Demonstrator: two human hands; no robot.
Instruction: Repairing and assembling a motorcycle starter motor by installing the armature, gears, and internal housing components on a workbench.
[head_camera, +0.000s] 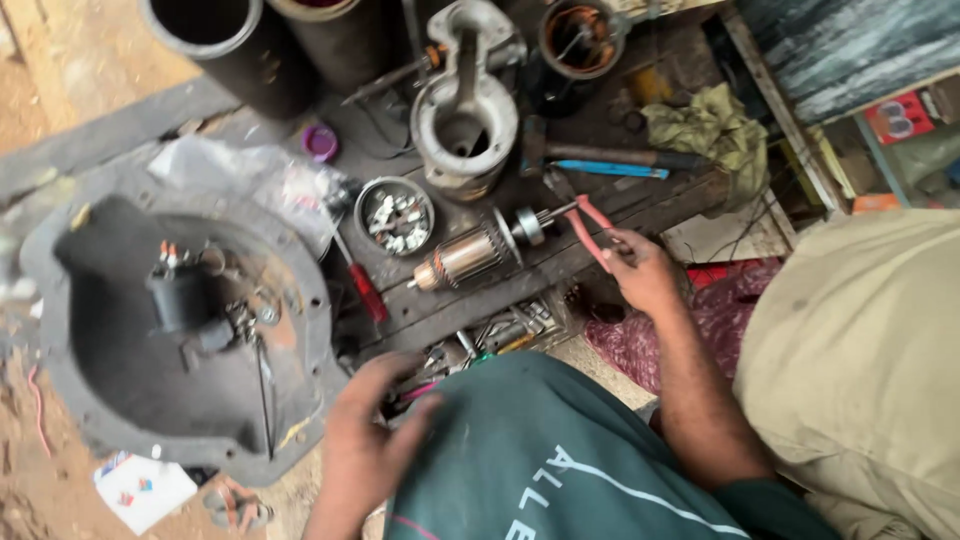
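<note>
The right hand is closed around the handles of a pair of red-handled pliers, whose metal nose reaches out ahead of the fingers to the steel shaft end of a copper-wound motor armature. The armature lies on its side on the dark wooden workbench, just beyond the pliers' tip, its shaft pointing toward the hand.

The left hand hangs low over the near edge of the bench, fingers loosely spread and half curled; it holds nothing. Just ahead of its fingertips lies a scatter of small tools and bits. Further ahead of it sits a red-handled screwdriver, and beyond that a round metal tin of small white and metal parts.

Off to the outer side of the left hand rests a large grey cast housing with a dark part lying inside. Well beyond the right hand are a pale cast metal motor casing, a blue-handled tool and a crumpled olive rag.
</note>
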